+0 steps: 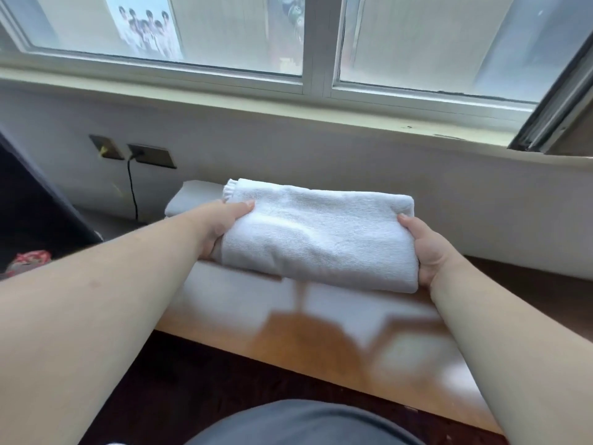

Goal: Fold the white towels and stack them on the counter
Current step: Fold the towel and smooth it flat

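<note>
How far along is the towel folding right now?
Done: one folded towel already lies on the counter. In hand: the left hand and right hand grip the ends of a second folded towel. Left: setting it on the stack; no unfolded towels are visible.

Looking like a lived-in room, perhaps a hotel or a home: glossy brown wooden counter point(321, 342) running under a wide white-framed sliding window point(316, 75), brass-coloured wall sockets point(152, 155) (one taking a black cable point(132, 191)), dark carpet point(179, 390) lying below.
</note>
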